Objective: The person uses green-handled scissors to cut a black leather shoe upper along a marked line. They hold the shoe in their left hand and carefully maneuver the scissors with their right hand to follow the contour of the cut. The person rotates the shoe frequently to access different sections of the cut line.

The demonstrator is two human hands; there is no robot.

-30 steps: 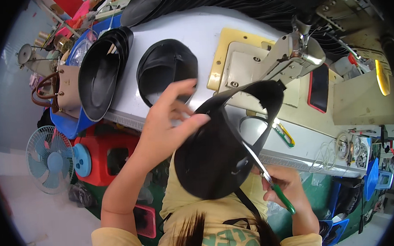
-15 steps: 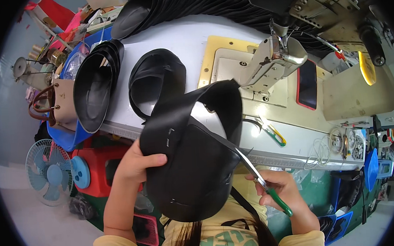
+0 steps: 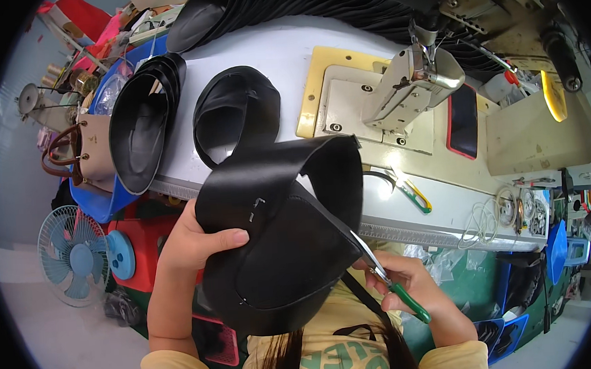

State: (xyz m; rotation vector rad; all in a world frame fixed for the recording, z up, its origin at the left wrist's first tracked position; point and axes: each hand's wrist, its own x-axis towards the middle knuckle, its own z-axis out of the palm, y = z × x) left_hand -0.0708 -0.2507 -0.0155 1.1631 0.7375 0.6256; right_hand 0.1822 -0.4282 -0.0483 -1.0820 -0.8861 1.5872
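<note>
In front of my chest I hold a black leather-like sewn piece (image 3: 293,252), curved like a shell, with a wide band looping over its top. My left hand (image 3: 194,245) grips its left side, thumb on the outer face near a short pale stitch mark. In my right hand (image 3: 413,285) is a pair of green-handled scissors (image 3: 408,301). The blades point up and left, meeting the right edge of the piece; their tips lie at that edge. A similar black piece (image 3: 264,112) rests just beyond on the white table (image 3: 287,43).
A sewing machine (image 3: 411,89) stands at the far right, with a red-edged phone (image 3: 462,121) beside it. Yellow-green snips (image 3: 414,194) lie near the table's front edge. Nested black pieces (image 3: 140,140) sit at left, and a long row of them (image 3: 298,2) lines the back. A fan (image 3: 80,258) stands lower left.
The black piece has tilted and shifted slightly left in my left hand, its lower end swinging left. My right hand has moved a little left with the scissors.
</note>
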